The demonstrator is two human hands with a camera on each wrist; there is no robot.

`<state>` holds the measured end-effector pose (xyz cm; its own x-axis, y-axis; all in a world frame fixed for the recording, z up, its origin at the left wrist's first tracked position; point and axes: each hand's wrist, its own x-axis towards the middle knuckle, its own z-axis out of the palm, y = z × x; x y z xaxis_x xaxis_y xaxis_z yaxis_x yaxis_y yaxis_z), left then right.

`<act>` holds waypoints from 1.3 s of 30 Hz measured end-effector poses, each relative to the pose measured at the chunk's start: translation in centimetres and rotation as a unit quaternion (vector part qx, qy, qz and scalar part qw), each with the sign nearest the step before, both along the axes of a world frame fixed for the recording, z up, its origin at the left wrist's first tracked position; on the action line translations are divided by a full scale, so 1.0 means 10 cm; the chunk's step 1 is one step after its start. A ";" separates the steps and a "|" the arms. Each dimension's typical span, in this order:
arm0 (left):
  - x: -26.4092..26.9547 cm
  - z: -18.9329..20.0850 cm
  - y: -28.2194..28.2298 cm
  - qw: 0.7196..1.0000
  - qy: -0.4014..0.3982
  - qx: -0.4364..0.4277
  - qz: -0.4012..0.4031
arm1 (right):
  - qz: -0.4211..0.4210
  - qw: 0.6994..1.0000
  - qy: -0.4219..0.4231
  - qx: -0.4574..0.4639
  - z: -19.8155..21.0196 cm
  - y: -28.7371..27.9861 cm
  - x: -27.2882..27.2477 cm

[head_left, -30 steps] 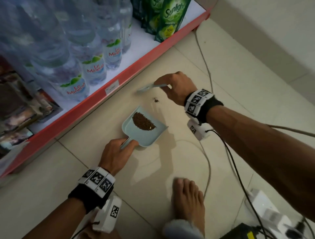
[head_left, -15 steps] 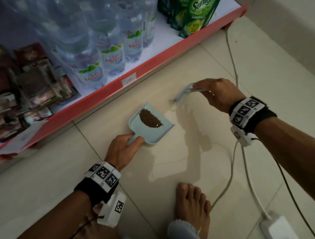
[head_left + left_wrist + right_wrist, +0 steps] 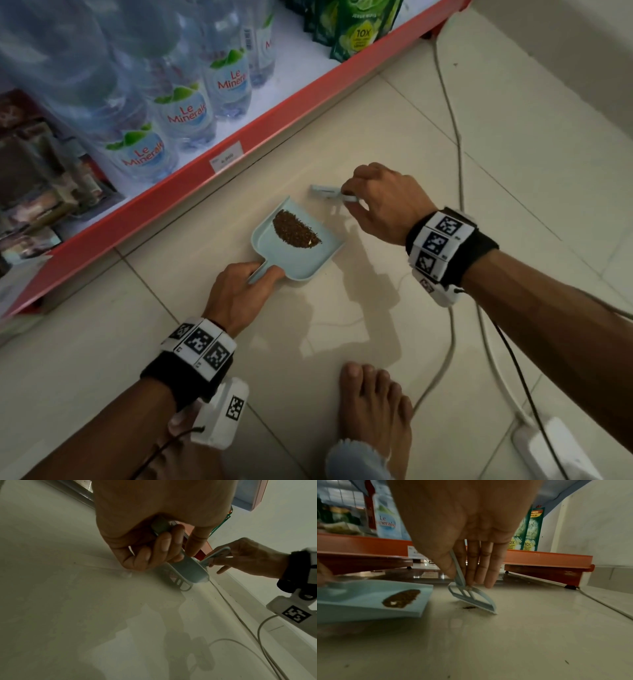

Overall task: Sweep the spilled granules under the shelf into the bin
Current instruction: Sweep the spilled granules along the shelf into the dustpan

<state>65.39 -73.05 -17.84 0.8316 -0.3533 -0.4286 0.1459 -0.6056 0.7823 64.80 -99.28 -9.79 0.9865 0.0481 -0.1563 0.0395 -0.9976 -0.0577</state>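
A pale blue dustpan [image 3: 301, 255] lies on the tiled floor beside the red shelf edge [image 3: 219, 171], with a pile of brown granules [image 3: 296, 233] in it. My left hand [image 3: 239, 294] grips its handle [image 3: 163, 528]. My right hand [image 3: 380, 202] pinches the handle of a small pale blue scraper [image 3: 474, 599], its blade edge down on the floor just right of the pan's open lip [image 3: 423, 601]. A small smear of granules [image 3: 469, 607] lies on the floor against the scraper's edge. Several stray specks dot the tiles nearby.
Water bottles [image 3: 185, 113] and green pouches [image 3: 356, 31] stand on the shelf. White cables [image 3: 455, 144] run over the floor to a power strip [image 3: 555, 452] at the lower right. My bare foot [image 3: 376, 411] rests below the pan. A wall [image 3: 599, 527] closes the right side.
My right hand has brought the scraper down from the air to the floor beside the pan's lip. The left hand and the dustpan have stayed put.
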 end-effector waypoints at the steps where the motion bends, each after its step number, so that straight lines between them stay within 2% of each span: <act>1: 0.00 -0.01 -0.01 1.000 0.004 0.002 -0.001 | 0.000 1.000 -0.010 0.004 0.02 0.01 -0.02; 4: 0.00 -0.01 -0.07 1.000 0.013 0.010 -0.004 | -0.011 0.999 -0.037 0.019 0.08 0.00 -0.02; 8: 0.03 0.03 -0.18 0.999 0.014 0.026 -0.020 | -0.071 0.995 -0.065 0.018 0.13 -0.10 0.07; 15: 0.08 0.05 -0.34 0.999 0.021 0.036 -0.029 | -0.083 0.996 -0.020 -0.026 0.11 -0.15 0.14; 21: 0.12 0.07 -0.46 0.998 0.038 0.033 -0.031 | -0.032 0.999 0.004 0.025 0.03 -0.06 0.00; 25: 0.11 0.09 -0.49 0.998 0.046 0.045 -0.029 | -0.063 0.988 -0.053 0.128 0.04 -0.05 -0.03; 28: 0.09 0.12 -0.51 0.997 0.047 0.054 -0.030 | -0.077 0.989 -0.087 0.096 0.05 -0.07 0.00; 32: 0.11 0.17 -0.55 0.996 0.056 0.067 -0.019 | -0.052 0.998 -0.044 0.008 0.01 -0.09 0.01; 33: 0.11 0.19 -0.55 0.996 0.059 0.071 -0.019 | -0.039 0.999 -0.028 0.016 0.00 -0.07 0.00; 35: 0.12 0.21 -0.55 0.994 0.067 0.080 -0.017 | -0.023 0.996 -0.010 0.091 0.00 -0.05 -0.03; 37: 0.12 0.22 -0.55 0.993 0.077 0.087 -0.011 | -0.032 0.982 -0.032 0.181 0.03 -0.04 -0.05; 39: 0.13 0.23 -0.55 0.992 0.084 0.091 -0.005 | -0.048 0.978 -0.067 0.189 0.03 -0.05 -0.04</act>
<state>66.65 -78.58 -15.56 0.7396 -0.2644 -0.6189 0.2590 -0.7370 0.6244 64.42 -99.79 -9.48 0.9998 -0.0163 -0.0138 -0.0206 -0.9054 -0.4241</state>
